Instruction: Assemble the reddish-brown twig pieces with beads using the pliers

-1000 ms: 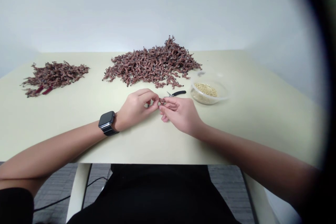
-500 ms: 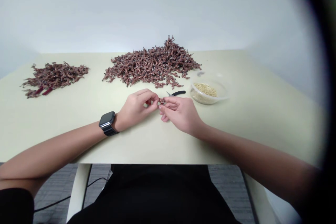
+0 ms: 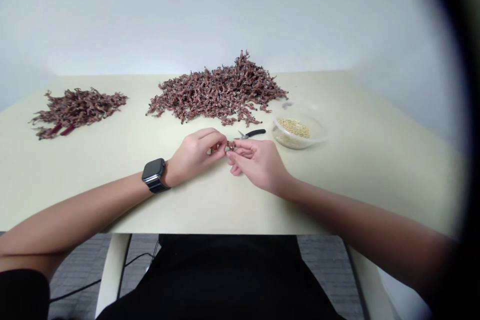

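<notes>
My left hand (image 3: 201, 152) and my right hand (image 3: 260, 164) meet over the table, fingertips almost touching. Between them is a small, shiny reddish-brown piece (image 3: 230, 146), pinched by both and mostly covered by the fingers; its exact kind is too small to make out. Just beyond the fingertips lies a pair of small snips (image 3: 255, 133) with a black handle and metal blades. A clear round plastic bowl (image 3: 318, 136), holding tiny yellowish bits (image 3: 294, 128), stands to the right of the snips.
A large heap of knobbly reddish-brown pieces (image 3: 221, 91) spreads across the back of the pale table (image 3: 210, 210). A smaller brown heap (image 3: 84, 107) lies at the left, with a dark red-handled tool (image 3: 67, 130) partly under it. The wall (image 3: 187, 15) rises behind.
The fingers of my left hand have curled slightly around the piece, and both hands stay nearly in place. More of the snips' blades shows now.
</notes>
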`<state>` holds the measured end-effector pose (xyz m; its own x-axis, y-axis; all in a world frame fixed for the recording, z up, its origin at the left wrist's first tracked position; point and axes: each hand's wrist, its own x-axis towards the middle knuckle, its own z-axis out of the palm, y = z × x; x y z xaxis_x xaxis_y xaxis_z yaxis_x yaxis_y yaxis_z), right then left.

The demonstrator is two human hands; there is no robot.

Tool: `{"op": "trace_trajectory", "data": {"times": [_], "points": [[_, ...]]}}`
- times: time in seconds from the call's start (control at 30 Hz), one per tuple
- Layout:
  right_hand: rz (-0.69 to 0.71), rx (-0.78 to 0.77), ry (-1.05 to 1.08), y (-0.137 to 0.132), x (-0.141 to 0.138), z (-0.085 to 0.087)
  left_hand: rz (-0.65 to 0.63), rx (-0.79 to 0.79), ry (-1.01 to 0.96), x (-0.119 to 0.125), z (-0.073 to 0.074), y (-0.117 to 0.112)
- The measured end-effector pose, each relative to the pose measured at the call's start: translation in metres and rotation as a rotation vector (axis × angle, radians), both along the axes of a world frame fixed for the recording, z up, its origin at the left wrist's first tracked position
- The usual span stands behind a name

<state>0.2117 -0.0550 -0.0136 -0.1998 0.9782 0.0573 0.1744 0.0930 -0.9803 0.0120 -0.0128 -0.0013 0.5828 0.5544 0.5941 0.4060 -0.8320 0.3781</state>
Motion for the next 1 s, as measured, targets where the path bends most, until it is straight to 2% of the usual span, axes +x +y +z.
{"op": "trace_trajectory", "data": {"times": [0.47, 0.57, 0.63, 0.7, 0.77, 0.83, 0.93, 1.0], "points": [[-0.013, -0.04, 0.027, 0.001, -0.002, 0.001, -0.062, 0.239, 0.156, -0.008, -0.008, 0.013], [-0.027, -0.095, 0.076, 0.004, -0.001, 0.004, -0.034, 0.223, 0.09, -0.007, -0.007, 0.014], [-0.036, -0.123, 0.124, 0.006, -0.001, 0.006, -0.009, 0.157, 0.007, -0.005, -0.004, 0.011], [-0.038, -0.117, 0.161, 0.009, 0.001, 0.006, 0.025, 0.037, -0.067, -0.003, 0.0, 0.006], [-0.045, -0.082, 0.178, 0.011, 0.003, 0.005, 0.064, -0.169, -0.145, 0.0, 0.004, 0.0], [-0.056, -0.037, 0.175, 0.013, 0.004, 0.003, 0.053, -0.48, -0.236, 0.002, 0.008, -0.005], [-0.072, 0.018, 0.166, 0.015, 0.006, 0.0, -0.037, -0.966, -0.374, 0.005, 0.01, -0.006], [-0.073, 0.047, 0.159, 0.016, 0.007, -0.002, -0.065, -1.182, -0.453, 0.007, 0.012, -0.005]]}}
